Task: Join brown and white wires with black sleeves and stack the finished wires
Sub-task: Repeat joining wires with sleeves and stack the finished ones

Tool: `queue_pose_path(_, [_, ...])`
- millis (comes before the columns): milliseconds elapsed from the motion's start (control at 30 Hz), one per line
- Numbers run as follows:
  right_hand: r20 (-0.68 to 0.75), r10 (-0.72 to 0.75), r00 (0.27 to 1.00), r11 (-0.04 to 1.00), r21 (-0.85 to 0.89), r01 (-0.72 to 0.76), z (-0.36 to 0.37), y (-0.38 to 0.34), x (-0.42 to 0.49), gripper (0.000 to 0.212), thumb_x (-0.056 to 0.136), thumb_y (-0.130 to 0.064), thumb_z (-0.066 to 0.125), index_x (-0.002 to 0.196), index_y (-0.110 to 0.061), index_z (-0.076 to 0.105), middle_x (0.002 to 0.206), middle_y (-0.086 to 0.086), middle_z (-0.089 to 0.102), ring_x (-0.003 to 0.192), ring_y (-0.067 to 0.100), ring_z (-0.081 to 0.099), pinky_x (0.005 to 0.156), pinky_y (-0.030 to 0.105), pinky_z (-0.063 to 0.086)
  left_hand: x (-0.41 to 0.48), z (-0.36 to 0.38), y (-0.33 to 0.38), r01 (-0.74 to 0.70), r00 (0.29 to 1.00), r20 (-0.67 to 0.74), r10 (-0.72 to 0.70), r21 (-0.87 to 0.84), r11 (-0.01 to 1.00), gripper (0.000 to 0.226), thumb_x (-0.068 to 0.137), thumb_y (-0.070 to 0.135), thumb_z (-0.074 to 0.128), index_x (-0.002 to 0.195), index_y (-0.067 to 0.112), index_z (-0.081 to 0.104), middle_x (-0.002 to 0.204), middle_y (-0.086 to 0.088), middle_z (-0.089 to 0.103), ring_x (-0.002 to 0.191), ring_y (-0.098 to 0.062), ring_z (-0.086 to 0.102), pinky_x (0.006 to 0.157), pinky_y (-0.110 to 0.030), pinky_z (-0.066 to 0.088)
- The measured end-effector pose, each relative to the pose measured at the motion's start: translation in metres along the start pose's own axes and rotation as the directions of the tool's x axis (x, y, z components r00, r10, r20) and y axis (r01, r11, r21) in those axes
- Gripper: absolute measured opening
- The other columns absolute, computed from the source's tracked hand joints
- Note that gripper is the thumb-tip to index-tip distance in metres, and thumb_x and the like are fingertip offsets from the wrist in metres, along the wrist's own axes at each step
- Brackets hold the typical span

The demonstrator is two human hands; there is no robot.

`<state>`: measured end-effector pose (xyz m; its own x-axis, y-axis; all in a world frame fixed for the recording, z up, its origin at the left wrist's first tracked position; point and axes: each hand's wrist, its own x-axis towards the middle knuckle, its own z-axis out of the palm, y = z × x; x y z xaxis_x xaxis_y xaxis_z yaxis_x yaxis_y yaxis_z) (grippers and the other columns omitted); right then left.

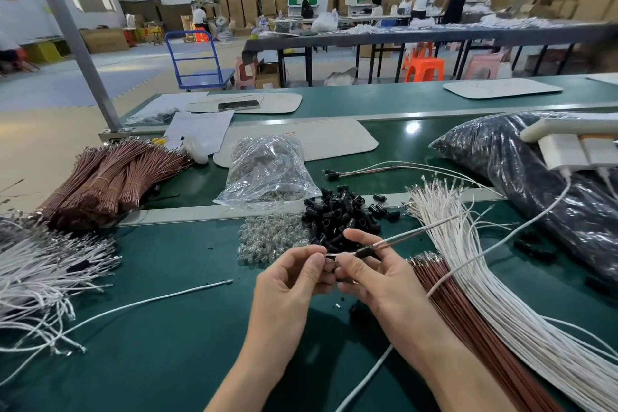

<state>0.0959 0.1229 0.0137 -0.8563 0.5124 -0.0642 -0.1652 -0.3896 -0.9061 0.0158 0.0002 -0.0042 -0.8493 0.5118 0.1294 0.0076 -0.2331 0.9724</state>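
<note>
1. Black sleeve [365, 250] is sitting on a white and brown wire pair [406, 238], held above the desk [187, 328] between both hands, just in front of the loose sleeve pile [337, 214].
2. Left hand [294, 278] fingers [316, 261] are pinching the wire ends sticking out of the sleeve's near side.
3. Right hand [374, 278] fingers [363, 239] are pinching the sleeve body, with the wire tails trailing off to the right.
4. Step looks like joining in progress: terminals are being seated in the sleeve. How deep they are is too small to tell.
5. Next move is probably calling for a firm push or pull to seat both ends, then laying the piece with the finished wires [368, 170] lying further back on the desk.
</note>
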Motion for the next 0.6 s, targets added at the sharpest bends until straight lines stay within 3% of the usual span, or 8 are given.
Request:
queue_pose_path(367, [-0.013, -0.071, 0.997, 0.991, -0.117, 0.069, -0.0011, 0.0032, 0.0002, 0.042, 0.075, -0.021, 0.077, 0.117, -0.025, 0.068, 0.088, 0.009, 0.073, 0.083, 0.019, 0.071, 0.071, 0.024, 0.057, 0.0008, -0.0006, 0.0003, 0.129, 0.992, 0.025, -0.127, -0.082, 0.988, 0.015, 0.089, 0.020, 0.068, 0.096, 0.010, 0.077, 0.083, -0.010, 0.075, 0.071, -0.015, 0.068, 0.068, -0.025, 0.059])
queue_pose_path(467, [-0.005, -0.101, 0.995, 0.980, -0.170, 0.098, -0.0003, 0.0040, -0.0010, 0.036, 0.078, -0.022, 0.076, 0.112, -0.031, 0.070, 0.094, 0.011, 0.075, 0.090, 0.024, 0.073, 0.075, 0.028, 0.059, 0.0019, -0.0005, 0.0007, 0.176, 0.984, 0.049, -0.172, -0.107, 0.979, 0.027, 0.079, 0.029, 0.069, 0.096, 0.009, 0.077, 0.085, -0.012, 0.075, 0.072, -0.015, 0.068, 0.068, -0.026, 0.058])
queue_pose_path(600, [-0.004, -0.125, 0.992, 0.968, -0.218, 0.121, -0.0013, 0.0050, -0.0012, 0.034, 0.084, -0.016, 0.074, 0.115, -0.028, 0.068, 0.095, 0.012, 0.075, 0.095, 0.033, 0.072, 0.084, 0.037, 0.061, 0.0037, -0.0020, 0.0000, 0.219, 0.975, 0.072, -0.211, -0.122, 0.968, 0.023, 0.078, 0.031, 0.072, 0.090, 0.014, 0.080, 0.087, -0.011, 0.075, 0.073, -0.014, 0.067, 0.069, -0.026, 0.058])
